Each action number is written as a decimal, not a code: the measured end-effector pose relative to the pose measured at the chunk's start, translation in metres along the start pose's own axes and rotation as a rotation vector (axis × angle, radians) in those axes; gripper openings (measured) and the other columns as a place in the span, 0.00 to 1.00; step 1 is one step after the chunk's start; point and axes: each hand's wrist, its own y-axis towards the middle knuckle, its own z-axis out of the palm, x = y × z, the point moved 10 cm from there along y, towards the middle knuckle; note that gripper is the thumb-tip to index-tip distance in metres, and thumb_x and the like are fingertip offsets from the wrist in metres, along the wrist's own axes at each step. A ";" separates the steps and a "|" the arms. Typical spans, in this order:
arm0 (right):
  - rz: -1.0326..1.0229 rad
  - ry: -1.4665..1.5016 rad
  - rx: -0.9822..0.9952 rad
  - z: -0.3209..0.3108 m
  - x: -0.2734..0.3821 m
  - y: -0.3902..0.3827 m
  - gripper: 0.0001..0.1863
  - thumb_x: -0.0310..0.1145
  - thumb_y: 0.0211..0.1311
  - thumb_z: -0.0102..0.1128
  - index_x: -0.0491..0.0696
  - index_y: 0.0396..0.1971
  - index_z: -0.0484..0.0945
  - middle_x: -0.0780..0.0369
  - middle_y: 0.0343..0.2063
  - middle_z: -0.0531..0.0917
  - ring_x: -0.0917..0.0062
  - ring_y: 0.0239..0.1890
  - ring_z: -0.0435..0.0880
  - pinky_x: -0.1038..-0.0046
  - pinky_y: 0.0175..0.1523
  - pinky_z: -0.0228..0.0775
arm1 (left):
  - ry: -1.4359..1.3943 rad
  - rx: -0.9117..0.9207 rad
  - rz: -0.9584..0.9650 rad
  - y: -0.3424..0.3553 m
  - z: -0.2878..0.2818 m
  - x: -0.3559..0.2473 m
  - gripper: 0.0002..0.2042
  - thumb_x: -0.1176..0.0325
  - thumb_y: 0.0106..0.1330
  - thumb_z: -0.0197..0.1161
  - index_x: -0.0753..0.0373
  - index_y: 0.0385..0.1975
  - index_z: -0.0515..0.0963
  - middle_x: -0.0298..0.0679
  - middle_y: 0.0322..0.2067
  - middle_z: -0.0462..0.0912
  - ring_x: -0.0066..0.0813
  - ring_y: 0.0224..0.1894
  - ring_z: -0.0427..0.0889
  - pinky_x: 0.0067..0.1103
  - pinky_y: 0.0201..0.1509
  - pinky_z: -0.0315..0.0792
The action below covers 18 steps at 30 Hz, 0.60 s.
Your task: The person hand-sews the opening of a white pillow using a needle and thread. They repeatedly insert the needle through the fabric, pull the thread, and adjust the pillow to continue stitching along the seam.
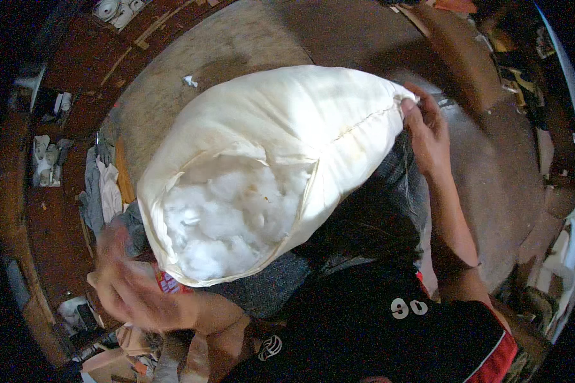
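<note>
A plump cream cloth pillow (287,115) lies across my lap. Its side gapes open toward the left, and white fluffy stuffing (230,210) shows inside the opening. A stitched seam runs from the opening toward the far right corner. That corner is pinched between the thumb and fingers of my right hand (430,131). My left hand (137,277) is beside the pillow's lower left edge, apart from the opening. Motion smears its fingers, so whether it holds anything cannot be made out.
A small white scrap (190,81) lies on the brown floor (236,45) beyond the pillow. Grey and white cloths (105,188) hang at the left, near dark wooden shelving (64,217). Assorted clutter lines the right edge.
</note>
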 end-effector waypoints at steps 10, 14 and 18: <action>-0.332 -0.036 0.051 0.058 0.056 0.047 0.10 0.34 0.73 0.61 0.41 0.40 0.81 0.68 0.31 0.83 0.86 0.36 0.76 0.80 0.43 0.69 | 0.129 0.516 -0.115 0.004 0.079 0.053 0.12 0.82 0.68 0.54 0.71 0.49 0.77 0.43 0.42 0.84 0.32 0.46 0.81 0.25 0.54 0.73; -0.330 0.044 0.066 0.076 0.056 0.077 0.11 0.35 0.72 0.62 0.41 0.40 0.81 0.67 0.32 0.84 0.86 0.36 0.76 0.80 0.43 0.69 | -0.182 0.386 -0.380 -0.022 0.062 0.072 0.11 0.83 0.68 0.51 0.69 0.45 0.77 0.39 0.40 0.82 0.25 0.43 0.79 0.19 0.51 0.72; -0.284 -0.145 0.096 0.073 0.031 0.083 0.14 0.35 0.69 0.65 0.42 0.47 0.81 0.64 0.37 0.85 0.82 0.40 0.79 0.79 0.48 0.71 | -0.179 0.597 -0.350 -0.056 0.107 0.079 0.11 0.82 0.64 0.57 0.67 0.46 0.78 0.31 0.40 0.82 0.21 0.43 0.78 0.20 0.52 0.72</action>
